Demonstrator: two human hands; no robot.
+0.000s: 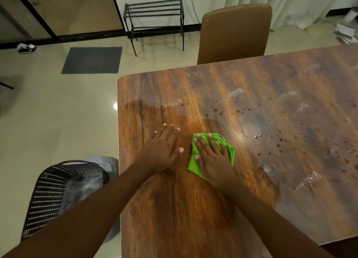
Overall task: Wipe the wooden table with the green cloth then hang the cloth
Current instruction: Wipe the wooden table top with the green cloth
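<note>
Left of the wooden surface (pixel 193 209), a black perforated basket (pixel 58 190) sits on pale glossy tile, partly hidden by the forearm. Left hand (pixel 162 149) lies flat on the grain, fingers spread, gripping nothing. Just right of it, right hand (pixel 212 157) presses flat on the crumpled green cloth (pixel 229 150). Further right, droplets (pixel 279 141) and smears.

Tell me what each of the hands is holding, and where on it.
The right hand presses flat on the middle of the green cloth, pinning it to the wooden table rather than gripping it. The left hand lies flat on bare wood, holding nothing.
</note>
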